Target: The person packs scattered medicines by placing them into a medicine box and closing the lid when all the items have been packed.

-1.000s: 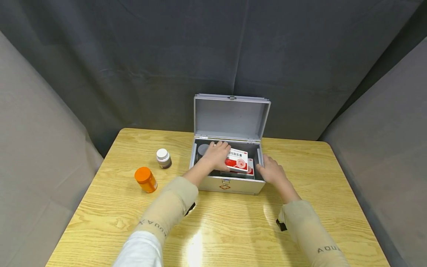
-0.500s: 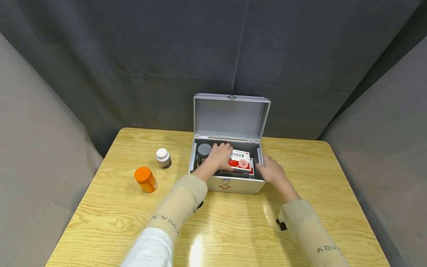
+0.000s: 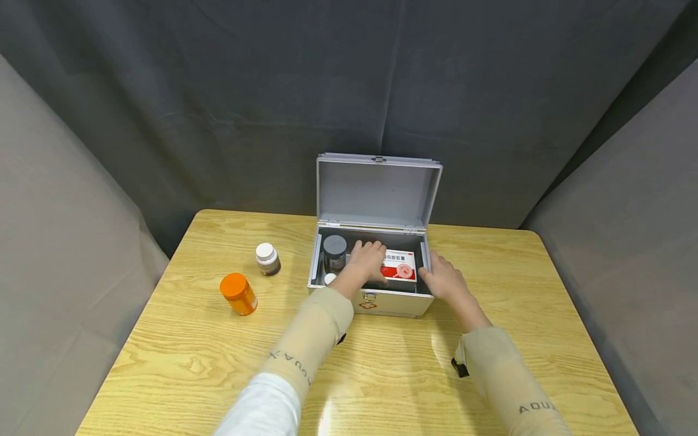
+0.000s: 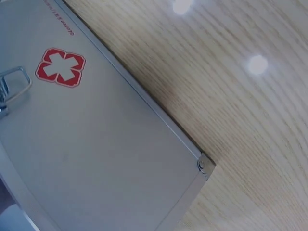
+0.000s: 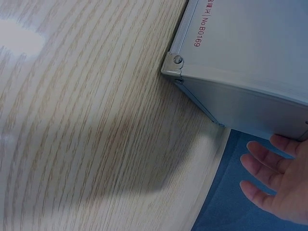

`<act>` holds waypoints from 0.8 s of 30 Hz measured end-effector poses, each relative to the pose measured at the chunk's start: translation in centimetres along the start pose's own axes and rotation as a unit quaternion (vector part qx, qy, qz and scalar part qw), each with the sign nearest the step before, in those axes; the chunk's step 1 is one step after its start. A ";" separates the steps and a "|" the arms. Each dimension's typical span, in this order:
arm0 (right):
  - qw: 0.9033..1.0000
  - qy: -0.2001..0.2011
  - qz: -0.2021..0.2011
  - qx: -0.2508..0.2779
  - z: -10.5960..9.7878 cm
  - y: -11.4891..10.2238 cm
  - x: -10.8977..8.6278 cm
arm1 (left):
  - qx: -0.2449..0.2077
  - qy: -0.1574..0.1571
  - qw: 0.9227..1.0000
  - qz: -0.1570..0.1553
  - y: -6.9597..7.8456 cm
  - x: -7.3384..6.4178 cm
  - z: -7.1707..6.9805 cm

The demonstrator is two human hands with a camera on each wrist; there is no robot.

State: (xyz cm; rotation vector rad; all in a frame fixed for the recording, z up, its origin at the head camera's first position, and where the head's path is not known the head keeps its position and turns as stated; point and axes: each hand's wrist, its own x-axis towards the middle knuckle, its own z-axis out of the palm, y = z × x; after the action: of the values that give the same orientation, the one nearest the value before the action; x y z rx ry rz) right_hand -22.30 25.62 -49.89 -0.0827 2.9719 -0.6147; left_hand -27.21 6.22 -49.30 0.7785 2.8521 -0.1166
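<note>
An aluminium first-aid case (image 3: 395, 307) stands on the table with its lid up. Inside it, my left hand (image 3: 364, 265) grips the left end of a red-and-white medicine box (image 3: 400, 257), which lies over the right part of the case. My right hand (image 3: 447, 282) holds the case's right wall, thumb at the rim and fingers outside. Those fingers (image 5: 262, 154) are loosely bent by the side wall in the right wrist view. To the left in the case are a dark-lidded jar (image 3: 335, 248) and a white cap (image 3: 329, 278). The left wrist view shows the case front (image 4: 115, 144), hardly any hand.
An orange jar (image 3: 238, 293) and a small white-capped bottle (image 3: 267, 259) stand on the wooden table (image 3: 180, 363) left of the case. The raised lid (image 3: 376, 194) is close to the dark curtain (image 3: 272, 121). Grey cloth walls (image 3: 71, 242) flank the table.
My left hand has moved right and lower with the medicine box, which now covers the box beneath it. The white cap has come into view. My right hand has stayed put.
</note>
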 end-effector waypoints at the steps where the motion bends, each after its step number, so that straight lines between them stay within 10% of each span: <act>1: 1.000 0.000 0.000 0.000 0.0 0.0 0.0 | 0.000 0.000 1.000 -0.001 0.1 0.1 0.1; 24: 1.000 -0.008 0.006 0.007 -0.1 -0.2 -0.1 | -0.007 0.010 1.000 -0.024 0.9 1.1 1.6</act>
State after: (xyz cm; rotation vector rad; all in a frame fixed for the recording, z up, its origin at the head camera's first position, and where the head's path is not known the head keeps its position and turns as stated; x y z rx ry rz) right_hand -22.25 25.49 -49.73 -0.0694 2.9499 -0.6306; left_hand -27.39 7.37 -51.08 0.7131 2.8886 -0.0946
